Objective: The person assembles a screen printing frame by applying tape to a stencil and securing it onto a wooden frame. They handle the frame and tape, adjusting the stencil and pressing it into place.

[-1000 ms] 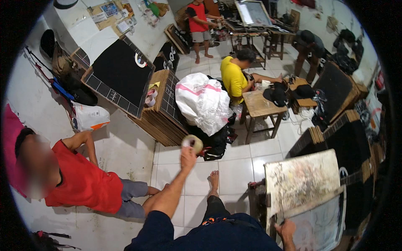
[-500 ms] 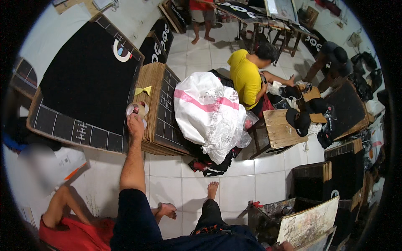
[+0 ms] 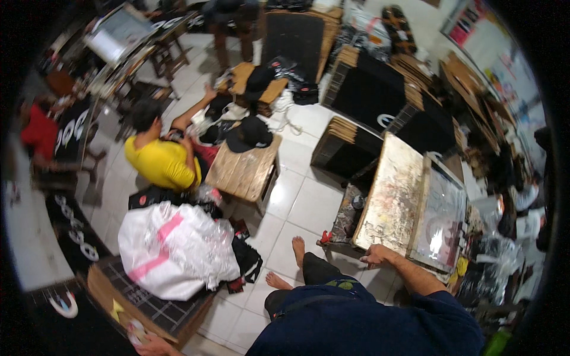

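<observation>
At the lower left, my left hand (image 3: 155, 345) is closed around a roll of clear tape (image 3: 137, 332), at the edge of a stack of brown-edged boards (image 3: 113, 305). A yellow bow-shaped piece (image 3: 117, 310) lies beside the tape. My right hand (image 3: 380, 256) is closed, its fingers curled at the near corner of a paint-stained white board (image 3: 392, 199). Whatever those fingers may hold is too small to make out. Right of that board a framed printing screen (image 3: 438, 222) lies tilted.
A big white sack (image 3: 178, 255) with a pink stripe rests on the board stack. Past it a person in yellow (image 3: 160, 157) sits by a wooden stool (image 3: 246, 172) bearing a black cap (image 3: 249, 134). Black board stacks (image 3: 347, 148) stand ahead on the right.
The view has swung to the right, so the sack and board stack now sit at lower left. My right hand has come fully into view by the stained board. The left stays at the tape.
</observation>
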The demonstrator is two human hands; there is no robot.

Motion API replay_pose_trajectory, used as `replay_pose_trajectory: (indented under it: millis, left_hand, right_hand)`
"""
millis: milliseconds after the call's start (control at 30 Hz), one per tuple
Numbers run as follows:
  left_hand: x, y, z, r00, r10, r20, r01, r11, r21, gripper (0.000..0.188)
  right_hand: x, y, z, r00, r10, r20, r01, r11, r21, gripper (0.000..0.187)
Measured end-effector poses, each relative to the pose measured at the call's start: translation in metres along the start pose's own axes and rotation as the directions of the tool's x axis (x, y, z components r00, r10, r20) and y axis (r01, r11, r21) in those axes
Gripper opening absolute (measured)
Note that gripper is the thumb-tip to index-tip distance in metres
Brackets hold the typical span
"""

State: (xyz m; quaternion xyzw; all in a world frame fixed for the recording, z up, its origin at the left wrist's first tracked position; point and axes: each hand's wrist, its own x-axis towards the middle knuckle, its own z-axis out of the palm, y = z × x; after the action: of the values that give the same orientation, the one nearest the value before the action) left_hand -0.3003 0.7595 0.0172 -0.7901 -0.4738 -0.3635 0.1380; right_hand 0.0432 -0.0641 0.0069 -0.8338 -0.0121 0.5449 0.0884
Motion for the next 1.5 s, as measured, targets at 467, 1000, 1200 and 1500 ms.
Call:
replay_pose_trajectory:
  millis: [467,1000,1200,1500]
  left_hand:
    - [-0.154,0.635,0.099,0.390,0.857,0.336,-0.145,0.417,-0.897,0.025]
    - [-0.385,1.261,0.196,-0.516,0.854,0.066,-0.095,0.019,-0.995,0.044]
    - [-0.398,1.271,0.235,-0.733,0.663,0.152,-0.026,0.196,-0.980,0.045]
    - [-0.397,1.262,0.193,-0.357,0.874,-0.329,-0.125,-0.394,-0.911,0.026]
  right_hand:
    - [0.081,0.041,-0.143,0.497,0.544,-0.676,0.241,0.662,0.710,0.025]
    - [0.054,0.182,-0.113,-0.229,0.934,-0.275,-0.146,0.246,0.958,0.047]
    - [-0.039,0.174,-0.132,-0.270,0.951,-0.154,-0.082,0.137,0.987,0.049]
    - [-0.227,0.229,-0.158,-0.440,0.847,-0.297,-0.220,0.219,0.951,0.043]
